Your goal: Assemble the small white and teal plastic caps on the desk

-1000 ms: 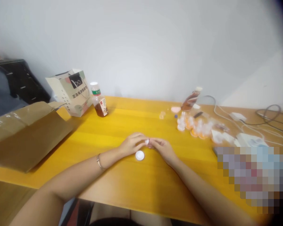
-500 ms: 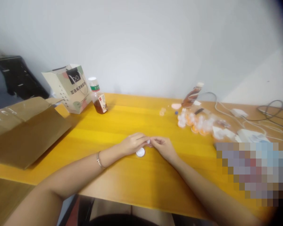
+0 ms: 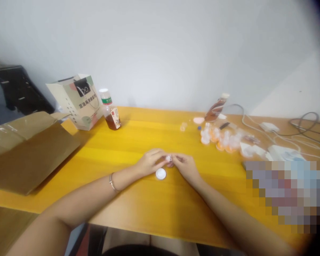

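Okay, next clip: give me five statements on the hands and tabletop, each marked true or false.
1. A small whitish item is between the fingertips of the left hand and right hand. True.
2. The bangle is on the right wrist. False: it is on the left.
3. The round white disc is in someone's grasp. False: it lies on the table.
4. A white cap tops the bottle beside the paper bag. True.
5. The cardboard box is left of both hands. True.

One view, head-mounted. Looks forward and down over the desk (image 3: 138, 131), wall (image 3: 160, 53) at far side. Wearer's forearms enter at near left and near right. Arm's-reach framing, wide. Single camera, so no shared coverage.
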### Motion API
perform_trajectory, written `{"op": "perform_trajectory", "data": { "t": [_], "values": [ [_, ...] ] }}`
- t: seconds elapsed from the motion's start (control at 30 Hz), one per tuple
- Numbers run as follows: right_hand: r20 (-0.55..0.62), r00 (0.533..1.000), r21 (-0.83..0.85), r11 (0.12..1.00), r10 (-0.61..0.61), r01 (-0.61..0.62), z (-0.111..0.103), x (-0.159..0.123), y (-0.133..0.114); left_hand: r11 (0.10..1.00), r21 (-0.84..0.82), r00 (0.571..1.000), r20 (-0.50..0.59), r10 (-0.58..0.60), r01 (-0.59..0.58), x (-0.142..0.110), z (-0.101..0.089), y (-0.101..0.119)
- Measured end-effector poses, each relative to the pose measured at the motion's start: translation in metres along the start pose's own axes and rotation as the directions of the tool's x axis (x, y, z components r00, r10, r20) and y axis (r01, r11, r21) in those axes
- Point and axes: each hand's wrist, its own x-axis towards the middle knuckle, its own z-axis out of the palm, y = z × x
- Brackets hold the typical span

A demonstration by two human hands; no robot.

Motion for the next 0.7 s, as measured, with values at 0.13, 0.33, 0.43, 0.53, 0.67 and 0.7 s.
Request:
{"op": "perform_trajectory", "data": {
  "t": [0.13,0.33,0.43,0.53,0.67,0.7],
  "values": [
    [0.043,0.997,0.122,0.990,0.060,-0.064,-0.0039,0.0016,0.0055,0.990,-0.135,0.998,-0.041,-0.037,0.031,0.0009,-0.0020,0.0003],
    [0.060,0.992,0.231,0.965,0.109,-0.120,-0.0053,0.0041,0.0109,0.980,-0.173,0.993,-0.038,-0.109,0.101,0.0025,-0.0027,0.0000],
    [0.071,0.992,0.222,0.968,0.105,-0.119,-0.0057,0.0036,0.0098,0.980,-0.168,0.994,0.009,-0.110,0.110,0.0009,-0.0023,-0.0014],
    [0.073,0.993,0.192,0.976,0.090,-0.103,-0.0053,0.0019,0.0065,0.988,-0.122,0.994,0.051,-0.094,0.100,-0.0020,-0.0012,-0.0036],
    [0.069,0.994,0.177,0.980,0.083,-0.094,-0.0030,-0.0005,0.0024,0.998,-0.055,0.998,0.038,-0.042,0.044,-0.0041,0.0004,-0.0043],
    [0.067,0.994,0.179,0.979,0.082,-0.093,-0.0023,-0.0007,0.0025,0.999,-0.038,0.999,0.026,-0.024,0.025,-0.0041,0.0006,-0.0038]
  ]
}}
